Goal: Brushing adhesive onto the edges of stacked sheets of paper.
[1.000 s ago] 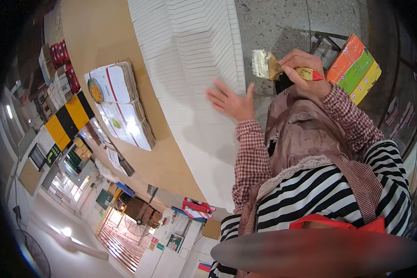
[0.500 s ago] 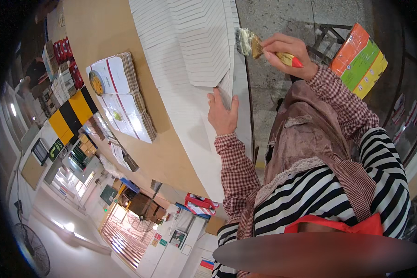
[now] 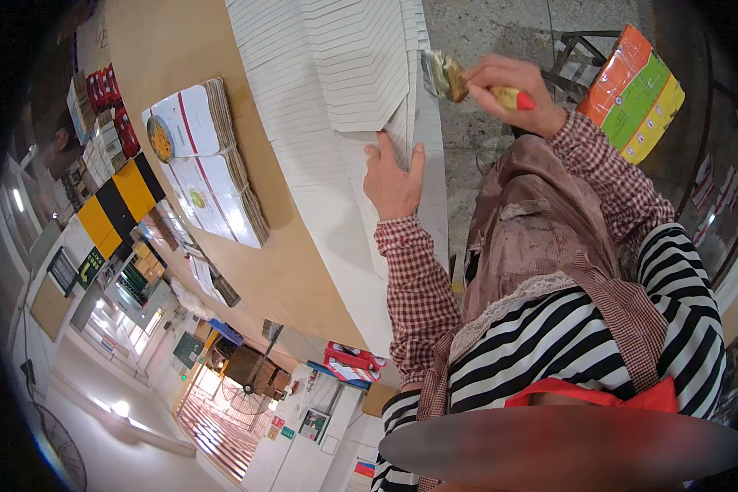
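Gripped brush [image 3: 446,76] by its handle [image 3: 510,98] in right hand [image 3: 535,92], rested left hand [image 3: 392,184] open on layered sheets [image 3: 354,78]; looked light, bendable, best taken by their edges.

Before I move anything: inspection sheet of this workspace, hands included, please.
Surface: tan tabletop, partly covered by white sheets.
Work items: sheets layered in a fanned stack; brush at their right edge, contact unclear.
Clutter: tied bundle of flat printed pieces lying left of the sheets.
Hands: left hand has fingertips on the sheets; right hand grips the brush.
Cables: nothing seen near the hands.
Surroundings: speckled grey floor, fan.
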Demonstrator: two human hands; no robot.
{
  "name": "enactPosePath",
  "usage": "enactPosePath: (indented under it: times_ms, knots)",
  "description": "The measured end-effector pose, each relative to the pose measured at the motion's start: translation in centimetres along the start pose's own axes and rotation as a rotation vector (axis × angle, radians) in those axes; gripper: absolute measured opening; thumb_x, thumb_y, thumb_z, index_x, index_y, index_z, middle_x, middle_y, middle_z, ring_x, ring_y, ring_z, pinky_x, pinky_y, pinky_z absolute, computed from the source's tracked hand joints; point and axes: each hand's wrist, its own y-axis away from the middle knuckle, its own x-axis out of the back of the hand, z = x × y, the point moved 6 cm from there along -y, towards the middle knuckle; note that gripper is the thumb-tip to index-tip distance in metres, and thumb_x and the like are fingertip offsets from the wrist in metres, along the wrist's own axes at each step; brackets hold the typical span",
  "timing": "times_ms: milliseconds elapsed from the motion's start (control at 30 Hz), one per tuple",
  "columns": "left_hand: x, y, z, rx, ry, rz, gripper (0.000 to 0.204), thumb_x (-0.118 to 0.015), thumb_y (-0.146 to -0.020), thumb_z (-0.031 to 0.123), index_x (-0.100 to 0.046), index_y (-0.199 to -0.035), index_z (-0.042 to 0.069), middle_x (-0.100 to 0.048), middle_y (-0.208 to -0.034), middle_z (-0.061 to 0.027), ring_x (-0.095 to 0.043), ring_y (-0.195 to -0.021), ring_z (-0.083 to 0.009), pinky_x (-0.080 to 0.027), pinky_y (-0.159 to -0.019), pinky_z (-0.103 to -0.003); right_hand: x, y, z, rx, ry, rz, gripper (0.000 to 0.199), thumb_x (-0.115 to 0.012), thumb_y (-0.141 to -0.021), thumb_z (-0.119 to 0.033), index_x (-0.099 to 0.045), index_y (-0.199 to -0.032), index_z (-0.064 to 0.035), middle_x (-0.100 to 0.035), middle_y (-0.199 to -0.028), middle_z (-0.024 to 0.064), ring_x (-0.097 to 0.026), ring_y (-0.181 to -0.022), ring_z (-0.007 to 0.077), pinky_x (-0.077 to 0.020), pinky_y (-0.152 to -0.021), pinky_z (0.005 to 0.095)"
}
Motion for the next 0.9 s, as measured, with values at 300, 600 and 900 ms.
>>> enactPosePath:
  times_ms: [300,600,900]
  knots:
    - [-2.9,1.1,1.0,0.106,-0.085,0.196,0.086,-0.063,-0.078,0.053,-0.032,-0.139,0.001,-0.038,-0.133,-0.0356,-0.039,-0.121,-0.05,-0.04,-0.096,-0.049,0.4,3.7,-3.4,-0.145,-0.151,-0.035,0.005,-0.064,-0.078,0.0,-0.06,-0.08,0.0009,-0.06,-0.077,0.0104,-0.06,-0.071,0.0206,-0.0473,-0.063,0.0294]
    - [-5.8,6.6,-1.6,0.133,-0.238,0.378,0.1,-0.068,-0.073,0.054,-0.021,-0.145,0.003,-0.02,-0.144,-0.0348,-0.021,-0.131,-0.0531,-0.024,-0.107,-0.054,0.7,6.0,-3.2,-0.138,-0.072,0.042,0.007,-0.066,-0.079,-0.003,-0.06,-0.079,0.0016,-0.062,-0.084,0.0108,-0.062,-0.075,0.0206,-0.049,-0.066,0.029]
    - [-2.5,5.9,-3.8,-0.027,0.066,0.038,0.078,-0.06,-0.083,0.044,-0.031,-0.142,0.003,-0.035,-0.137,-0.035,-0.037,-0.124,-0.051,-0.034,-0.102,-0.048,-1.1,4.3,-3.0,-0.013,-0.011,0.104,0.006,-0.065,-0.08,-0.004,-0.06,-0.08,0.0004,-0.062,-0.086,0.0096,-0.061,-0.073,0.0196,-0.0485,-0.064,0.0281]
